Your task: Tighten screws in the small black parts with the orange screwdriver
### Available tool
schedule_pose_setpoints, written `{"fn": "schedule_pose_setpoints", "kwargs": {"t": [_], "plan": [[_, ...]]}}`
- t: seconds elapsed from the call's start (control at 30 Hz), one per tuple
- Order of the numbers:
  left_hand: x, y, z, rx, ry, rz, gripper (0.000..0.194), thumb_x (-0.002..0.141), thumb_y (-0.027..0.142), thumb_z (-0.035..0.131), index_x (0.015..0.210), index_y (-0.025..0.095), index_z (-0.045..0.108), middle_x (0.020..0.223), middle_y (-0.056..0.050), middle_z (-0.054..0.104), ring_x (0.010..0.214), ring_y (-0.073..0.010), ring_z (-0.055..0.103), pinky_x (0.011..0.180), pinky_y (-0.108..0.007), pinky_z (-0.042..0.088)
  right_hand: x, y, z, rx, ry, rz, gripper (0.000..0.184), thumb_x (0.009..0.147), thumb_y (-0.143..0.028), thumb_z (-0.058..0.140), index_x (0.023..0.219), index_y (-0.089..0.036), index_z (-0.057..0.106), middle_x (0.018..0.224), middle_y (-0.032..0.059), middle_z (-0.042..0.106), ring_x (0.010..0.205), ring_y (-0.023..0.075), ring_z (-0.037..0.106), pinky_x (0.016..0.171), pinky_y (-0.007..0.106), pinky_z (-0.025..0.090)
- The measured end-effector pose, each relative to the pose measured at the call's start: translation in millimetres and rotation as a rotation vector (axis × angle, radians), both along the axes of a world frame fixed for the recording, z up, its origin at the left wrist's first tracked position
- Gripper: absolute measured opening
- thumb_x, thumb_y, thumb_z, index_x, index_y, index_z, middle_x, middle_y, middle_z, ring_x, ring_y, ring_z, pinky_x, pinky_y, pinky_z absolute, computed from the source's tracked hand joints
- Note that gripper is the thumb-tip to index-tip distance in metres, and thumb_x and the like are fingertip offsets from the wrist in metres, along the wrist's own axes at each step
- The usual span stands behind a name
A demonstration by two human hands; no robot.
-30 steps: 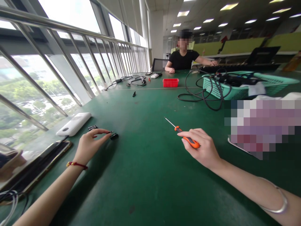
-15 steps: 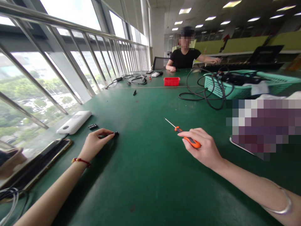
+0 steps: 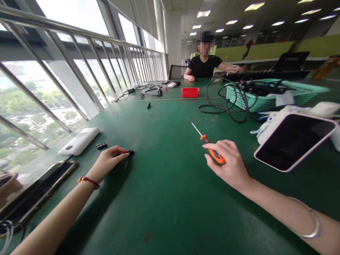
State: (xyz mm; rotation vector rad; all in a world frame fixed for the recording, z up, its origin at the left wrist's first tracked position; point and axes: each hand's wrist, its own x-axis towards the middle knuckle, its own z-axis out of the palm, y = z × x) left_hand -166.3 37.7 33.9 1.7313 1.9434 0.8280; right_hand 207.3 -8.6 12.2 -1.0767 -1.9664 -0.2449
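Note:
My left hand (image 3: 113, 157) rests low over the green table, thumb and fingertips pinched on a small black part (image 3: 131, 152). Most of that part is covered by the fingers, so its exact kind is unclear. A similar small black piece (image 3: 101, 145) lies just beyond this hand. On the other side, my right hand (image 3: 225, 161) has its fingers curled loosely over the orange and black handle of a screwdriver (image 3: 217, 156). The thumb stands a little off the handle. The metal shaft points forward and slightly left, away from me.
A white power bank (image 3: 79, 141) and a phone (image 3: 39, 198) lie at left, near the railing. A tilted white-framed device (image 3: 296, 141) stands at right. Farther off are a red box (image 3: 190, 92), cables, a teal basket (image 3: 265, 102) and a seated person (image 3: 204, 67).
The screwdriver has turned in my right hand, its tip swinging forward and right. My right thumb sits farther from the handle. My left hand keeps its pinch; the view has shifted slightly right.

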Motion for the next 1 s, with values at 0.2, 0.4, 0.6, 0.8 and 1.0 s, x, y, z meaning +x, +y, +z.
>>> {"fn": "schedule_pose_setpoints", "kwargs": {"t": [0.2,0.4,0.6,0.8,1.0], "plan": [[42,2,-1.7,-0.047,0.015,-0.334,0.035,0.069,0.052,0.06,0.081,0.019,0.066,0.088,-0.004,0.069,0.083,-0.0206,0.062,0.075,-0.029,0.049,55,-10,-3.4,0.086,-0.115,-0.285,0.029,0.082,-0.018,0.049,0.11,-0.026,0.051,0.08,0.0025,0.053,0.076,0.0202,0.053,0.099,0.056,0.028],[122,-8,-3.5,0.026,0.05,-0.621,0.019,0.076,0.036,0.057,0.079,0.019,0.065,0.086,-0.004,0.068,0.087,-0.0199,0.06,0.083,-0.032,0.046,77,-15,-5.3,0.091,-0.082,-0.372,0.028,0.083,-0.02,0.049,0.11,-0.026,0.048,0.081,0.0034,0.054,0.079,0.022,0.054,0.103,0.057,0.024],[166,-7,-10.2,0.138,0.027,-0.708,0.008,0.074,0.025,0.059,0.075,0.019,0.065,0.081,-0.002,0.068,0.082,-0.0178,0.058,0.078,-0.031,0.044,28,-14,2.4,0.067,-0.096,-0.053,0.033,0.076,-0.009,0.052,0.105,-0.025,0.05,0.082,0.0015,0.055,0.079,0.0184,0.054,0.097,0.047,0.037],[170,-3,-17.1,0.203,-0.022,-0.678,0.004,0.073,0.021,0.061,0.074,0.019,0.064,0.079,-0.001,0.067,0.079,-0.0166,0.058,0.077,-0.03,0.045,-20,9,1.8,-0.232,0.184,0.043,0.025,0.08,-0.009,0.046,0.101,-0.023,0.049,0.086,0.0027,0.055,0.08,0.0163,0.055,0.076,0.031,0.047],[170,-4,-19.0,0.204,-0.031,-0.671,0.003,0.072,0.021,0.061,0.073,0.02,0.064,0.078,-0.001,0.067,0.079,-0.0167,0.057,0.076,-0.031,0.045,-22,12,-8.3,-0.437,0.167,0.16,0.023,0.08,-0.016,0.051,0.101,-0.024,0.049,0.092,0.0022,0.058,0.081,0.0156,0.058,0.074,0.028,0.047]]}}
